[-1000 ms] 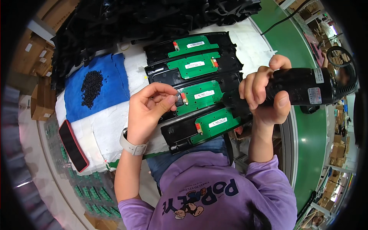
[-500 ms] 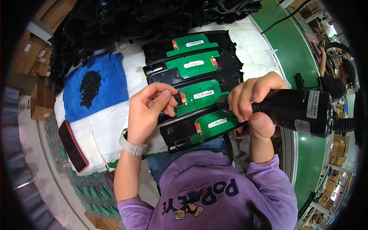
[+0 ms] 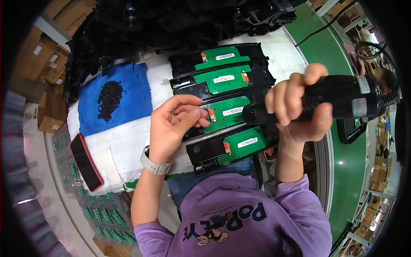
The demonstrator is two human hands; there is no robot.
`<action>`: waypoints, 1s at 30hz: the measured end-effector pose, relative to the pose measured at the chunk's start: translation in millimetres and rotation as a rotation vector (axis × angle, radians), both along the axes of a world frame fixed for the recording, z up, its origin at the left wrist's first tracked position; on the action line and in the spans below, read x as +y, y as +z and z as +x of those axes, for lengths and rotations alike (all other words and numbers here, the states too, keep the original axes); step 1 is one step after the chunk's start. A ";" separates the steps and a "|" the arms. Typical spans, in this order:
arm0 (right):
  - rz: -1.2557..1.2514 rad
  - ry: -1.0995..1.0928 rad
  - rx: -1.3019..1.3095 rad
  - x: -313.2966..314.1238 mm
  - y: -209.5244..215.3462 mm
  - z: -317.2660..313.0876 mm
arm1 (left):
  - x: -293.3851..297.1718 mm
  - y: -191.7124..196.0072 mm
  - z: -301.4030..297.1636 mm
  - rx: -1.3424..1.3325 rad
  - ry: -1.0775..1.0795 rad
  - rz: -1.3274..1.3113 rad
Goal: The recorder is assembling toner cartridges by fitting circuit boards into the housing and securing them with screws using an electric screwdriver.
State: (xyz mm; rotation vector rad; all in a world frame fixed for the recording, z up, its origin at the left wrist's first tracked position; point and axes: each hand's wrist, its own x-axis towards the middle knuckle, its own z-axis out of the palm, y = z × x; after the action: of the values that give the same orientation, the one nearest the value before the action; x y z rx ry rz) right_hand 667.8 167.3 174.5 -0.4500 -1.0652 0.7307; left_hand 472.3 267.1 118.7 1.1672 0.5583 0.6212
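1. Right hand [image 3: 299, 103] wraps fully around a black power screwdriver [image 3: 342, 100], held roughly level with its tip toward the third board [image 3: 229, 113] — judged to be lined up for a screw there.
2. Left hand [image 3: 175, 124] has thumb and fingers pinched together at the red part on that board's left end; whether a screw sits between the fingertips cannot be told. The pinch probably steadies the spot for the tool.
3. Four black trays with green boards lie in a slanted row across the bench [image 3: 128, 141], one touching the next; nearest tray [image 3: 214, 152] overhangs the bench's front edge, just above the person's lap.
4. Blue cloth [image 3: 115, 100] with a heap of small black screws [image 3: 109, 94] lies left of the row, within the left hand's reach — the cloth likely keeps them from rolling.
5. Red phone [image 3: 85, 160] sits at the bench's left front corner, well apart from the work.
6. Open room: white padding between cloth and trays. Behind, a pile of black parts [image 3: 171, 25] crowds the back edge; a green conveyor [image 3: 346, 171] bounds the right.
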 end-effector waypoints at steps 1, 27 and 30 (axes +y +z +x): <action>0.039 -0.025 0.061 1.8 2.0 -1.9 | 0.6 1.3 -1.6 0.000 0.002 0.001; 0.048 0.043 0.160 1.8 -6.9 14.7 | -1.6 5.9 1.3 -0.042 -0.074 0.060; 0.058 0.054 0.145 -2.5 -7.2 19.3 | -3.2 -1.0 2.2 -0.014 -0.109 0.053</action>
State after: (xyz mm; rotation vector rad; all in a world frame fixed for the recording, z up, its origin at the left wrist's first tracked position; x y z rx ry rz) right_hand 687.1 164.8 167.4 -0.3149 -0.9623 0.7664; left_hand 474.5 263.8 117.6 1.2336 0.4654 0.5536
